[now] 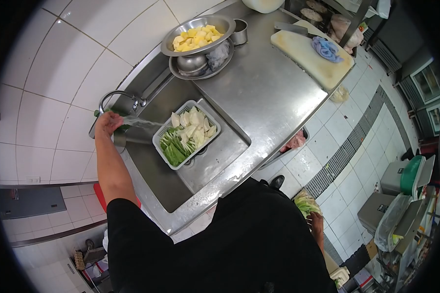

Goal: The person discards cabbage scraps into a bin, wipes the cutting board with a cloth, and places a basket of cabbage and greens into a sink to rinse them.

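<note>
My left hand (110,122) is at the outlet end of the curved metal faucet (117,93), its fingers curled around it. Water (139,121) sprays sideways from there toward a light grey plastic basket (213,120) in the steel sink (166,183). Pale, chunky cut vegetable pieces (193,128) fill one side of the basket, with cut leafy greens (175,149) on the other. Low at my right side, my right hand (317,223) grips a pale green leafy vegetable (306,202) that looks like napa cabbage. My body hides most of the right arm.
A steel bowl of yellow chunks (196,39) is stacked on other bowls beside a metal cup (239,31). Further along the counter (259,83) lie a cleaver (291,28), a cutting board (298,51) and a blue cloth (326,50). A tray of raw meat (294,141) sits below the counter edge.
</note>
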Demonstrator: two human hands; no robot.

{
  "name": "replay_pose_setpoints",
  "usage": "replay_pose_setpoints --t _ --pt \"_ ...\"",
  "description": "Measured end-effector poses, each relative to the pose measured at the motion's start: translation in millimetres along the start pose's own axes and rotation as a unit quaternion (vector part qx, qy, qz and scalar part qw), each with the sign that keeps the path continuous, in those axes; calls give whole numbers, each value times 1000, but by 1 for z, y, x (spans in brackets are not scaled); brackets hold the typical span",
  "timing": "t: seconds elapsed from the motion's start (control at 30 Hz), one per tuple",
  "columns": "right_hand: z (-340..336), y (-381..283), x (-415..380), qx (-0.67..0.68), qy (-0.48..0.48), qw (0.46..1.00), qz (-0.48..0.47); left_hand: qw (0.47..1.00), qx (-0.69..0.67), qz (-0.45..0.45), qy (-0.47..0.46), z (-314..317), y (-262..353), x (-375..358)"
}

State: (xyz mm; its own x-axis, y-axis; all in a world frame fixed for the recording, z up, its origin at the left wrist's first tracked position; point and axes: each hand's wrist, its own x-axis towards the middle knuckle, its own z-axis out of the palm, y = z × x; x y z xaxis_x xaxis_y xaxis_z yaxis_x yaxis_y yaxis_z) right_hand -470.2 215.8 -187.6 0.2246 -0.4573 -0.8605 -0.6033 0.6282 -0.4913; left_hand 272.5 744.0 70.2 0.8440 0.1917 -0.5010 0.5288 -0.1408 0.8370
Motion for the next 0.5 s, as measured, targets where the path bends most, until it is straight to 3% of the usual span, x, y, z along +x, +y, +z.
replay_pose_setpoints --t 0.07,0.2,0.37,0.5 --pt "0 -1 -1 -6 4 1000 0 995 87 -29 49 -1 3 1" --pt "-3 2 0 -10 4 1000 -3 993 100 -10 57 -7 3 1" --pt "-3 5 -4 -10 6 1000 -4 984 159 -64 43 -21 7 18" --pt "-3 4 -5 -10 1 1000 -6 987 144 -53 58 -34 -1 43"
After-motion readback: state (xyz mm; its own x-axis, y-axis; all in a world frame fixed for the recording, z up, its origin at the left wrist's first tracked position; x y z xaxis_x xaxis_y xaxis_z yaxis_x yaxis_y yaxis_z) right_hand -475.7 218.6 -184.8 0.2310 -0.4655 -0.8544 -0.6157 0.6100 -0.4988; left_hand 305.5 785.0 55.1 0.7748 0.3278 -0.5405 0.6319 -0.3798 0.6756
